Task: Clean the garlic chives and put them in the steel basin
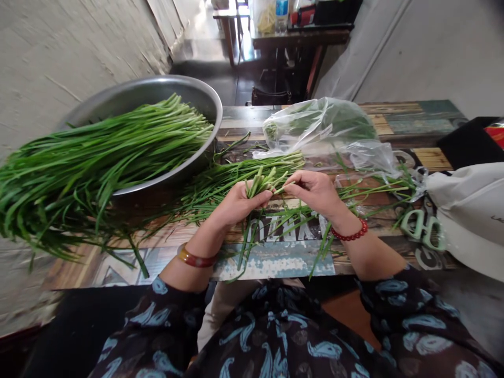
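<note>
A small bunch of garlic chives [260,181] is gripped in my left hand [238,202], its pale stem ends pointing up and away from me. My right hand [313,191] pinches the pale end of a stem at the right side of that bunch. Just beyond both hands lies a pile of loose chives [212,181] on the table. More stalks are scattered under and to the right of my hands. At the left, a wide steel basin [214,100] holds a large heap of chives [118,142], whose leaves hang over the rim.
A clear plastic bag [323,123] with greens inside lies behind my hands on the patterned wooden table [275,262]. To the right are light green scissor handles [423,229] and a white cap [472,210]. A water bottle [281,13] stands on a farther table.
</note>
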{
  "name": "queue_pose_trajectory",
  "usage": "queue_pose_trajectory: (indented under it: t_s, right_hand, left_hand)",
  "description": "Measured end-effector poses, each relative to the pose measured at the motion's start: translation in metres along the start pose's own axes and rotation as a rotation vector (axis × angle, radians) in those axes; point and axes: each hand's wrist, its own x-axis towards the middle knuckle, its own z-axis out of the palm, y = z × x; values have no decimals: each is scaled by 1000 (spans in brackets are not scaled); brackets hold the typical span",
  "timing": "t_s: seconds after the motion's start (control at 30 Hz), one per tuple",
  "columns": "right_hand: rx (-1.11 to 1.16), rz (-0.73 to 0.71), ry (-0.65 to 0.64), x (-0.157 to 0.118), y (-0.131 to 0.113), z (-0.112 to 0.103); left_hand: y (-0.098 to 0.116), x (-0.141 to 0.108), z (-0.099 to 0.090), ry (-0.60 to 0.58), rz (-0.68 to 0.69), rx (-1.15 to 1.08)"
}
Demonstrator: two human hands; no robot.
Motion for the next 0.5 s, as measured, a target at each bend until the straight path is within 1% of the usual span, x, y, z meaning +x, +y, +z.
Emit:
queue_pose_trajectory:
  t_s: [0.13, 0.23, 0.33, 0.5]
  right_hand:
    - [250, 132, -32, 1, 5, 6]
    - [328, 134, -51, 0, 4, 10]
    - [270, 92, -1, -3, -2, 14]
    - [24, -5, 139, -7, -8, 19]
  left_hand:
    - [1, 0, -2, -82, -3, 22]
    - [1, 0, -3, -162, -25, 38]
    - [0, 1, -2, -203, -40, 45]
    - [1, 1, 2, -242, -34, 73]
